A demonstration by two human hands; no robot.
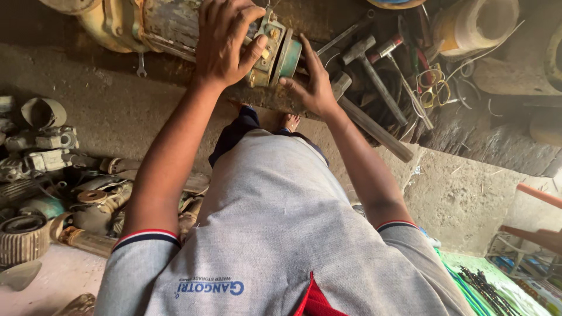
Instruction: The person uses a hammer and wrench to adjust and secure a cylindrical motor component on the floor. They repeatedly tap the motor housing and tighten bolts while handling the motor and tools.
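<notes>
An old pump (158, 23) with a worn yellow and grey body lies across the top of the view on a ledge. My left hand (225, 41) is clasped over its top, fingers wrapped around the brass-coloured fitting (270, 44). My right hand (313, 82) grips the green end flange (291, 58) from the right, thumb underneath. A rusty bar (263, 99) runs below the pump. My bare foot (288, 122) shows under the hands.
Two hammers (366, 55) and a long metal pipe (377, 130) lie right of the pump among wire loops (432, 85) and hand tools. A small spanner (140, 65) lies left. Scrap motor parts (52, 175) pile up at the left. A concrete step (468, 193) drops at the right.
</notes>
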